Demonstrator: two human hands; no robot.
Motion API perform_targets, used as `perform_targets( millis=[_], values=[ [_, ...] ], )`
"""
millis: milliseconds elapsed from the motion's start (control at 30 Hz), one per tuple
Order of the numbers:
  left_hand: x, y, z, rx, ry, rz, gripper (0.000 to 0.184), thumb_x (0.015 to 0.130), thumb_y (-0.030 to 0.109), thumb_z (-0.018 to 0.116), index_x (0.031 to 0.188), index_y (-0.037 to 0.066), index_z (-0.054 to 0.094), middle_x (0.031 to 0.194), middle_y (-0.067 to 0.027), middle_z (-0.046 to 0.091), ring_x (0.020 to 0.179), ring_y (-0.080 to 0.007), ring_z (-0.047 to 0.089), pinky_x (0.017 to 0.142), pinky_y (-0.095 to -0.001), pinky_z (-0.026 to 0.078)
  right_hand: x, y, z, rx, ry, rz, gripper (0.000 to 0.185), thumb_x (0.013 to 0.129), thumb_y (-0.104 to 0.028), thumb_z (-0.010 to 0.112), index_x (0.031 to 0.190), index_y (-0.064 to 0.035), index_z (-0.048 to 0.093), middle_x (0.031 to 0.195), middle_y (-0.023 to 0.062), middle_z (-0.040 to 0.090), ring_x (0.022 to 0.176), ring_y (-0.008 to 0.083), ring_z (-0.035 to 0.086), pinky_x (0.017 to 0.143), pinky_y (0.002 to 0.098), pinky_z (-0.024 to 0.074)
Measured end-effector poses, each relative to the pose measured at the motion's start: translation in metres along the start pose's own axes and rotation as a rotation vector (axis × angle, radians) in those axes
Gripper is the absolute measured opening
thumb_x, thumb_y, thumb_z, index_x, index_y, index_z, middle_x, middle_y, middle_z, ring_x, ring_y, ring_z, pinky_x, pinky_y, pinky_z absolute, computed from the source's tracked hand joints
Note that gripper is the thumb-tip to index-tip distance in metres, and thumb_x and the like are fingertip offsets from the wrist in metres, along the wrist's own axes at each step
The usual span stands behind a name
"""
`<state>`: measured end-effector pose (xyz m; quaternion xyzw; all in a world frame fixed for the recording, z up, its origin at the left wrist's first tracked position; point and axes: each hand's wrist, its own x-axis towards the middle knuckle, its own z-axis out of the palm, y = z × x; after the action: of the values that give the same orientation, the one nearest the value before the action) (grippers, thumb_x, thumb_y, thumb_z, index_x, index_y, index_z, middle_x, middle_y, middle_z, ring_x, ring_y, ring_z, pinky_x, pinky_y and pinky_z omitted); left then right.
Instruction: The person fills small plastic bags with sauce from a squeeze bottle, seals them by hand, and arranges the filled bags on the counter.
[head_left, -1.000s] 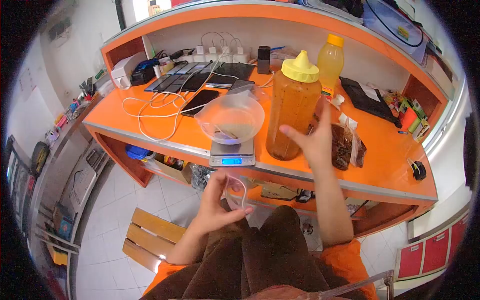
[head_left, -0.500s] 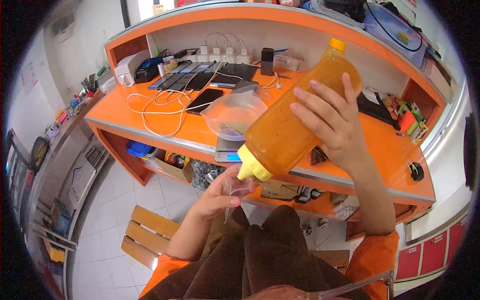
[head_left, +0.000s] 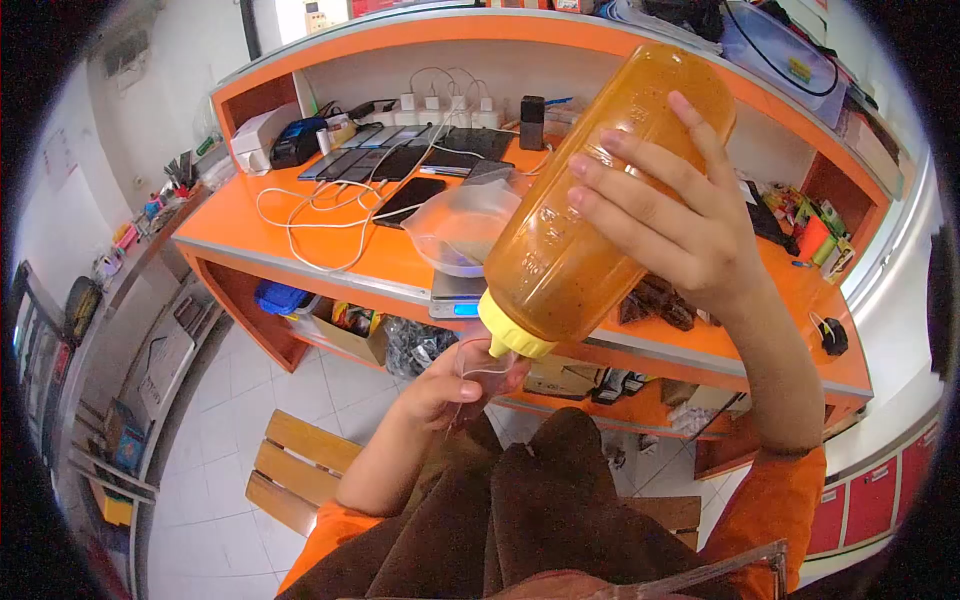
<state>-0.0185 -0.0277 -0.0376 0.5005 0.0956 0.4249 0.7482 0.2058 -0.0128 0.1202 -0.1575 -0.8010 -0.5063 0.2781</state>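
Note:
Tipped steeply with its yellow cap [head_left: 513, 328] down, the large bottle of orange-brown liquid [head_left: 590, 220] is in my right hand [head_left: 690, 215], whose fingers spread round its side. My left hand [head_left: 447, 388] pinches a small clear plastic bag [head_left: 484, 362] under the cap; the nozzle tip is at the bag's mouth. Behind them, a clear bowl [head_left: 465, 228] sits on a small silver scale [head_left: 453, 295] with a lit blue display. A bag of dark brown contents [head_left: 660, 303] lies on the desk, partly hidden by the bottle.
On the orange desk [head_left: 330, 235] are a black phone [head_left: 410, 201], several more phones and tablets, white cables [head_left: 292, 226] and a power strip. A black box-shaped device [head_left: 532, 122] stands behind. Packets lie at the right. A wooden stool [head_left: 300, 470] is below left.
My right hand has taken hold of the large bottle, lifted it off the desk and tipped it cap-down over the small bag. In the last half second the bottle's base has risen further.

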Motion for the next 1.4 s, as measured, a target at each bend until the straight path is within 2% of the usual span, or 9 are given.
perform_targets(
  millis=[133,267,467,567,767,867,967,1167,1400],
  values=[
    [0.0,-0.005,-0.01,-0.177,-0.086,-0.016,0.074,0.061,0.029,0.072,0.122,-0.001,0.044,0.097,-0.0069,0.048,0.088,-0.0158,0.045,0.08,-0.025,0.034,-0.002,0.004,-0.001,-0.003,-0.017,0.008,0.025,0.077,-0.016,0.058,0.101,-0.0136,0.065,0.11,-0.0014,0.063,0.11,0.0198,0.054,0.106,0.0533,0.0304],
    [0.004,-0.008,-0.014,-0.144,-0.111,-0.024,0.073,0.06,0.03,0.073,0.12,0.0,0.044,0.094,-0.0056,0.047,0.086,-0.0147,0.044,0.076,-0.0247,0.033,-0.004,0.003,0.0,0.007,-0.062,0.009,0.028,0.08,-0.016,0.053,0.106,-0.0126,0.063,0.114,-0.0006,0.061,0.113,0.0204,0.052,0.107,0.0537,0.0285],
    [0.001,-0.003,-0.019,-0.105,-0.016,-0.006,0.071,0.061,0.032,0.074,0.117,0.001,0.044,0.089,-0.0038,0.045,0.08,-0.0132,0.043,0.068,-0.0248,0.033,-0.024,-0.004,0.021,0.104,-0.189,0.153,0.061,0.065,-0.009,0.069,0.122,-0.0123,0.051,0.125,0.0036,0.052,0.12,0.0245,0.045,0.108,0.0533,0.0246],
    [0.003,0.012,-0.015,0.031,0.016,0.073,0.061,0.063,0.031,0.074,0.11,0.006,0.045,0.086,-0.0029,0.046,0.078,-0.0137,0.043,0.066,-0.025,0.033,-0.033,-0.014,0.028,0.333,-0.292,0.395,0.077,0.055,-0.009,0.078,0.125,-0.011,0.046,0.123,0.0083,0.052,0.118,0.0292,0.046,0.108,0.0488,0.028],
    [0.037,0.078,0.001,0.579,0.155,0.342,0.044,0.071,0.023,0.073,0.103,0.01,0.046,0.085,-0.0004,0.048,0.078,-0.0118,0.046,0.07,-0.0252,0.036,-0.046,-0.035,0.052,0.766,-0.226,1.019,0.082,0.061,-0.016,0.083,0.128,-0.0036,0.037,0.121,0.0179,0.051,0.114,0.0308,0.05,0.1,0.0405,0.038],
    [0.073,0.11,-0.002,0.845,0.217,0.332,0.039,0.077,0.017,0.069,0.107,0.007,0.046,0.09,-0.0013,0.05,0.085,-0.0113,0.049,0.075,-0.0274,0.04,-0.064,-0.037,0.081,0.945,-0.04,1.238,0.086,0.061,-0.025,0.083,0.126,0.0029,0.036,0.12,0.0215,0.051,0.112,0.0327,0.052,0.096,0.0416,0.0404],
    [0.109,0.132,-0.004,1.055,0.219,0.07,0.037,0.081,0.013,0.065,0.11,0.004,0.045,0.095,-0.0037,0.053,0.093,-0.0134,0.052,0.08,-0.0305,0.043,-0.077,-0.042,0.096,1.09,0.028,1.32,0.087,0.063,-0.028,0.082,0.128,0.0029,0.033,0.122,0.0205,0.051,0.114,0.0295,0.051,0.097,0.0399,0.0402],
    [0.159,0.114,-0.056,1.403,-0.077,-0.179,0.049,0.078,0.022,0.069,0.115,0.002,0.044,0.104,-0.0099,0.056,0.1,-0.0192,0.053,0.086,-0.0319,0.044,-0.089,-0.047,0.104,1.156,0.122,1.315,0.089,0.064,-0.028,0.083,0.129,0.0033,0.03,0.122,0.0193,0.05,0.115,0.0282,0.05,0.097,0.0393,0.0398],
    [0.138,0.133,-0.054,1.393,-0.196,-0.082,0.077,0.071,0.029,0.076,0.132,0.001,0.036,0.122,-0.0142,0.051,0.114,-0.023,0.048,0.098,-0.0356,0.039,-0.086,-0.048,0.098,1.179,0.12,1.322,0.089,0.064,-0.028,0.082,0.13,0.0027,0.029,0.122,0.0181,0.05,0.114,0.0274,0.05,0.097,0.0392,0.0397]
  ],
)
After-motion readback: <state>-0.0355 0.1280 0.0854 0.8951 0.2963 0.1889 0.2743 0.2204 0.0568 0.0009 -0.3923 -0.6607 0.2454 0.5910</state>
